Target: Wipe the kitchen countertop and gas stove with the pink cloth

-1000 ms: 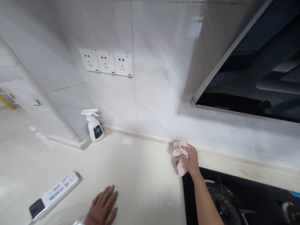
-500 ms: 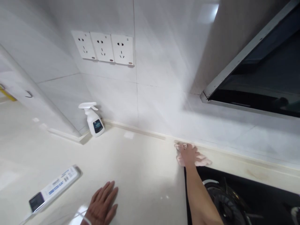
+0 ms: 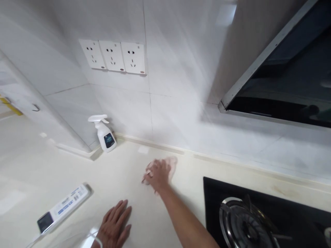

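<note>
The right hand point(image 3: 158, 173) is pressing a pale pink crumpled cloth point(image 3: 171, 162) flat against the cream stone countertop point(image 3: 160, 213), left of the black glass gas hob point(image 3: 263, 213). The left hand point(image 3: 115, 224) is lying flat near a white rectangular power strip point(image 3: 63, 208). A white plastic spray bottle point(image 3: 104, 133) is standing in the tiled corner.

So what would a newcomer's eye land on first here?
The right hand, blurred, lies on a pink cloth in the middle of the cream counter. Next come the left hand, flat near the front edge, and the white spray bottle in the back corner below three wall sockets.
</note>
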Available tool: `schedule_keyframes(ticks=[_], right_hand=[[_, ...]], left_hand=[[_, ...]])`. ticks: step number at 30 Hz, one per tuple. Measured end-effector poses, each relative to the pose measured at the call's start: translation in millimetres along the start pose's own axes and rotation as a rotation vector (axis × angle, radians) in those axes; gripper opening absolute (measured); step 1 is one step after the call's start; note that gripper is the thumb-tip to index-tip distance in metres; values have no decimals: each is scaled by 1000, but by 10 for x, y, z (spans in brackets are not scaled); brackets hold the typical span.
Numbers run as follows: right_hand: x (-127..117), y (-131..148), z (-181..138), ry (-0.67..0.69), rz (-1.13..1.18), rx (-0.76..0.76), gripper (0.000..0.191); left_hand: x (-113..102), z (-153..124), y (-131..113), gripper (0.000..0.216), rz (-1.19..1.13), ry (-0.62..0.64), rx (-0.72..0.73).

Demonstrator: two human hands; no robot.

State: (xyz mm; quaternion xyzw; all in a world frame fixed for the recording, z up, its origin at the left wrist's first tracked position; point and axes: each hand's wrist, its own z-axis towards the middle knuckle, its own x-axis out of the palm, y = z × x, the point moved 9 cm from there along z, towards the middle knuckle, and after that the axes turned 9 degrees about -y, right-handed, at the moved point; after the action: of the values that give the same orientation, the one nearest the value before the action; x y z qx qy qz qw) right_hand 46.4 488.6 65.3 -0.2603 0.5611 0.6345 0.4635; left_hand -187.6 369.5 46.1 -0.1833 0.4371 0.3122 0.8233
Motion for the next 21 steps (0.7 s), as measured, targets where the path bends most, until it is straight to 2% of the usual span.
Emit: schedule_keyframes(ticks=[2,4,6,7,9,11,14,17,19,21], right_hand=[[204,379,-330,36,62,-143,63],[315,630,-668,31,122,-269,70],[369,702,-890,63,149,-344,67],[379,650,-926,97,136,-342,64],[322,367,-835,145,69,-260,54],[132,-107,-605,128,-15,-112,47],[-297,-963,-258,52,-127,106,60],[-719,-1702,-88,7,-231,268,63],[-930,-1982,-73,-15,-279,332,58],[-1042,-2055,-121,-30,-308,358,55]], left_hand=[[-6,-6,1,55,1,-25,13],[-14,-11,-3,53,-5,-44,22],[-18,-11,-15,50,-27,-42,20],[-21,-8,-21,48,-38,-37,14],[-35,1,-35,46,-41,-30,3],[-55,8,-41,45,-27,-33,-8],[-42,-2,-33,44,-7,-27,2],[12,-35,-11,46,28,-26,45],[43,-57,12,48,46,-42,63],[65,-68,30,49,51,-51,69]])
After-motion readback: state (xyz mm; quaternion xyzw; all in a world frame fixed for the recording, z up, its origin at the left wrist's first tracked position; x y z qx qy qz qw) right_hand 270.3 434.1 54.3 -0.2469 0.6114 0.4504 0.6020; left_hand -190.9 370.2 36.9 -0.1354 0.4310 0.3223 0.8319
